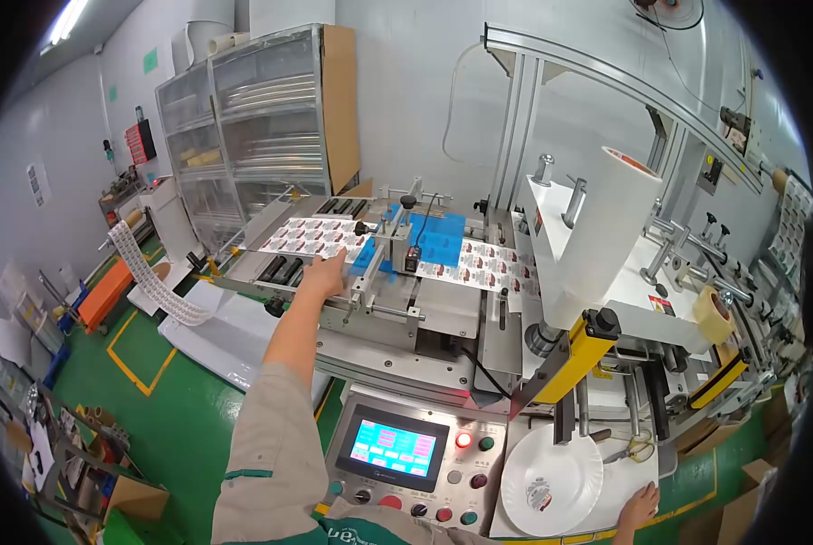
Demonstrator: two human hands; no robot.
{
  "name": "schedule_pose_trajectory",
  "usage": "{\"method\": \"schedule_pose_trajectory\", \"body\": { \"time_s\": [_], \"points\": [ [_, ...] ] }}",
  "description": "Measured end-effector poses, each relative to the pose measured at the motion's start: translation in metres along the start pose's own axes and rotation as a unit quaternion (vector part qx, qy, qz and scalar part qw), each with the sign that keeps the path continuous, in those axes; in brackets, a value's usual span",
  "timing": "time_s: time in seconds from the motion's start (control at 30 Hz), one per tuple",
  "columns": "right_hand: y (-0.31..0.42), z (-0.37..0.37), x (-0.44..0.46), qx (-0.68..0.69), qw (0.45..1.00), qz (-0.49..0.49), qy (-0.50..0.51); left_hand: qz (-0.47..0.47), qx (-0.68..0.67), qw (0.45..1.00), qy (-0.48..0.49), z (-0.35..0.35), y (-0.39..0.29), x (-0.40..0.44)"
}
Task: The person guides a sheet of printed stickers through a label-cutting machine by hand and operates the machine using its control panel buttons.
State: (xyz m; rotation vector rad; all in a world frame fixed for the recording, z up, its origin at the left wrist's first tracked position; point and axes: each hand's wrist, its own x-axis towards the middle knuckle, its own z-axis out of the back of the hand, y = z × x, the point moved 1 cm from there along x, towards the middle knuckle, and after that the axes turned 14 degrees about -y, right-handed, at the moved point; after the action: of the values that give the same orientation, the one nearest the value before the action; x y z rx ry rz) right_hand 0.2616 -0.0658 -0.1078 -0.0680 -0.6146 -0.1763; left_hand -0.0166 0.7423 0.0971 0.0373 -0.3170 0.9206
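Note:
My left hand (324, 274) reaches forward to the near edge of a printed label web (311, 238) on the machine bed; its fingers point at the web, and whether they touch it is unclear. Just right of it are a blue sheet (438, 238) and a black sensor (412, 261) on a metal bracket. My right hand (643, 506) rests at the lower right, at the edge of a white surface, fingers apart and holding nothing visible. Left of it lies a white plate (552, 481) with a small printed label on it.
Below the bed is a control panel (479, 468) with a lit touchscreen (393, 447). A large white roll (611, 218) stands on the machine's right part, near a yellow bar (574, 359). Scissors (641, 445) lie behind the plate. A shelf rack (256, 127) stands behind.

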Motion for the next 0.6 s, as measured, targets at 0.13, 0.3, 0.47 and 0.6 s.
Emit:
{"method": "schedule_pose_trajectory", "body": {
  "time_s": [0.13,0.3,0.47,0.6],
  "points": [
    [-0.001,0.000,0.001,-0.002,1.000,0.000,-0.007,-0.003,-0.003,1.000,0.001,0.003,0.000,-0.001],
    [0.002,-0.004,-0.004,-0.008,1.000,0.006,-0.008,0.003,-0.014,1.000,-0.001,0.001,-0.001,-0.001],
    [0.002,0.001,0.001,-0.023,1.000,-0.003,-0.001,-0.003,-0.009,1.000,-0.009,-0.002,0.002,0.002],
    [0.008,0.016,0.000,-0.019,1.000,-0.009,0.009,-0.006,-0.002,1.000,-0.012,-0.001,0.002,0.002]
  ]
}}
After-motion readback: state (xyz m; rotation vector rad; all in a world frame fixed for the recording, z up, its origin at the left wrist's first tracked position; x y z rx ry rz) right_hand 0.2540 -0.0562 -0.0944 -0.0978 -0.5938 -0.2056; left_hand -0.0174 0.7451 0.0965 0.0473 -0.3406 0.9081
